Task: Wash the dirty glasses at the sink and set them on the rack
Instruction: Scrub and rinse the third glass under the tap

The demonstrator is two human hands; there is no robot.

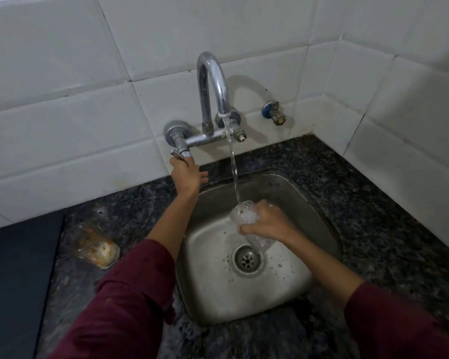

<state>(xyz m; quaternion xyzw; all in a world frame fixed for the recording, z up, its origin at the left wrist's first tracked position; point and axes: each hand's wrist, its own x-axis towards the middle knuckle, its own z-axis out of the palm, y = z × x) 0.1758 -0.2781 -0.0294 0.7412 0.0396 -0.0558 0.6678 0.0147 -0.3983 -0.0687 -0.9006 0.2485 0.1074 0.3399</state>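
Over steel sink (290, 288), right hand (266, 224) grips clear glass (246, 216) under running stream, left hand (187, 174) pinches tap handle (178, 153); rinsing step, next likely racking, then stained glass (94, 244) left on table.

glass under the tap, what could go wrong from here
The right hand alone grips the wet glass over the steel sink; it could slip and crack. The dirty glass stands on the counter beside the left sleeve, which might knock it.
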